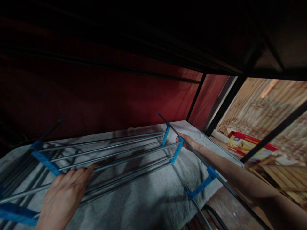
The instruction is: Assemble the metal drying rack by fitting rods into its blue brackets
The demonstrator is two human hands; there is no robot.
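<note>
A rack (pixel 134 150) of grey metal tubes and blue plastic joints, which looks like a shoe rack, lies tilted on a grey blanket (pixel 144 204). My left hand (pixel 66 191) is closed over a tube near the left blue joint (pixel 45 159), with the fingertips partly hidden. At the rack's far right end, my right hand (pixel 187 140) grips the pole beside another blue joint (pixel 179 150). That hand's fingers are partly hidden behind the joint and pole. Longer poles with a further blue joint (pixel 203 183) run toward the lower right, in front of my right forearm.
A black metal frame (pixel 225 105) surrounds the blanketed surface, with a dark underside (pixel 144 32) low overhead. A red wall or panel (pixel 115 102) stands behind. On the right are a red and yellow box (pixel 249 145), wooden slats (pixel 283 179) and a patterned curtain (pixel 271 111).
</note>
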